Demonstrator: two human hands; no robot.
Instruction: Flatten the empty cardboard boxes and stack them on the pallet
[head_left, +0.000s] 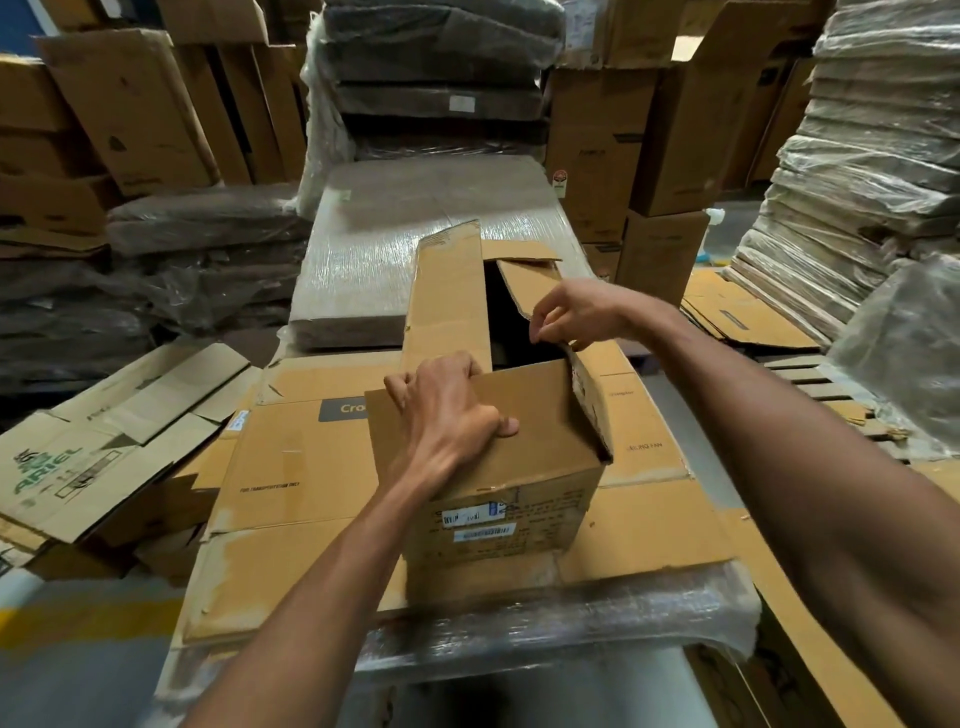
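In the head view, the open box (509, 467) is seen standing upright at near centre on a flattened sheet (296, 467) laid over a film-wrapped stack (545, 639); its near flap is gripped by the left hand (447, 410), fingers curled over the far edge, thumb pressed on top; the torn right flap is pinched by the right hand (576, 312). The flaps are probably best folded fully outward first; the bottom would then need freeing, so the walls can be collapsed along their creases, not crushed.

An upright brown cardboard box (545, 462), not yet flattened, stood with its top flaps open and barcode labels (483, 525) on its near side, upon a flattened cardboard sheet (301, 467).
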